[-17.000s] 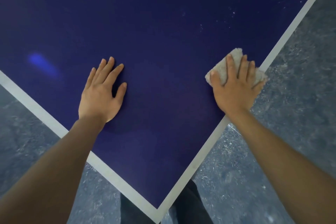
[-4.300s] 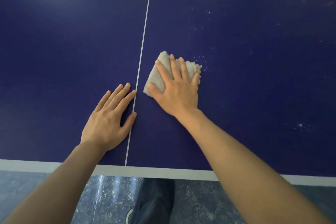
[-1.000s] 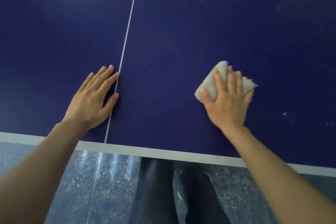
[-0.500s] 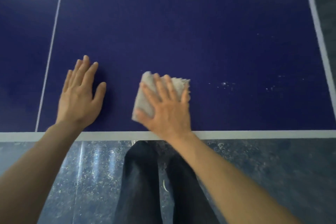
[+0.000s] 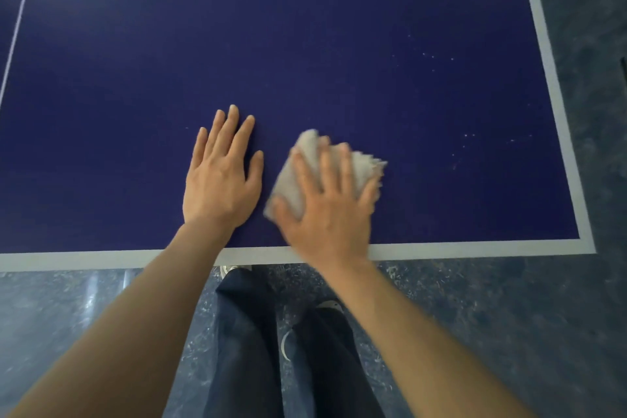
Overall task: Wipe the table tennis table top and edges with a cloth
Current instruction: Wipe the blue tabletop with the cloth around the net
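The dark blue table tennis table point(image 5: 339, 44) fills the upper view, with a white border along its near edge and right edge. A folded grey-white cloth point(image 5: 307, 164) lies on the top close to the near edge. My right hand point(image 5: 327, 204) presses flat on the cloth with straight, spread fingers and is motion-blurred. My left hand point(image 5: 222, 176) rests flat on the bare blue surface just left of the cloth, fingers straight. Small white specks dot the surface to the right of the cloth.
The table's near right corner point(image 5: 587, 246) is in view at the right. A thin white centre line point(image 5: 18, 24) runs up the far left. Below the near edge are speckled grey floor point(image 5: 509, 316) and my dark trouser legs point(image 5: 271, 349).
The view has shifted right, so the centre line sits further left and the right corner shows. Both hands stay flat; the right hand and cloth sit slightly further from the near edge.
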